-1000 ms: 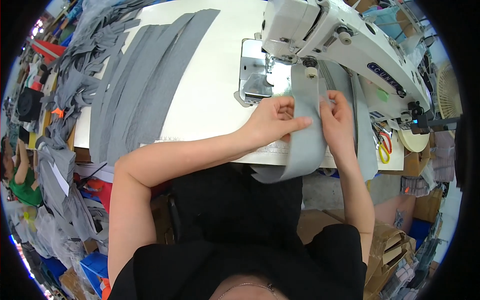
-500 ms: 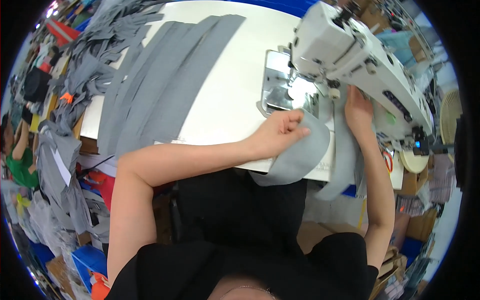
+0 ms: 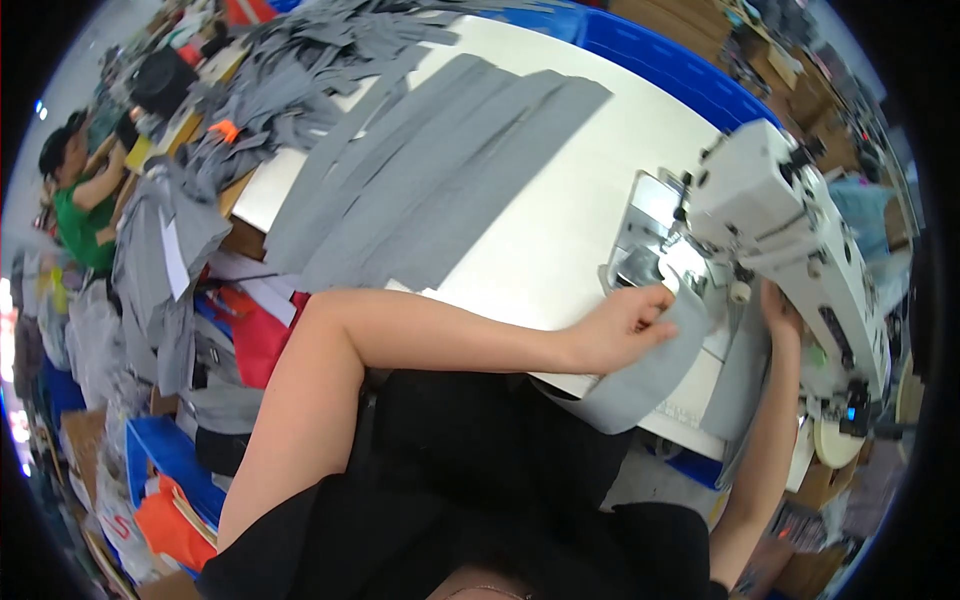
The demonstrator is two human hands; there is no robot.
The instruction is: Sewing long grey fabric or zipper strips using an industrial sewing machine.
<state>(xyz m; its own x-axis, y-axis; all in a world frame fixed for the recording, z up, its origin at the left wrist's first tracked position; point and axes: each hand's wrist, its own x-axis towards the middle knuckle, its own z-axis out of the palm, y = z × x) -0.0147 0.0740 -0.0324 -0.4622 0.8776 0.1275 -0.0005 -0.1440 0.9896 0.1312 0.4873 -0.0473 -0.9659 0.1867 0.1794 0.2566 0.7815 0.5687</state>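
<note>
Gray strip [image 3: 652, 386], lower right, apparently being aligned at the sewing machine [image 3: 752, 195].
My left hand [image 3: 622, 332] curls narrow fingers, grip unclear; right hand [image 3: 780, 314], I can't tell. Steady guiding seems needed next.

A white table [image 3: 530, 250] spans the frame from upper centre to right. On it: grey strips [image 3: 430, 170], upper centre; 1 machine [image 3: 745, 185], right; 1 band [image 3: 650, 385], lower right, curling over the front edge; 1 flatter band [image 3: 737, 372] beside it.

A white tabletop [image 3: 560, 235] spans the centre — grey floor [image 3: 652, 482] below, lower right — with cardboard boxes [image 3: 815, 102] upper right, bright light [image 3: 14, 390] far left.
</note>
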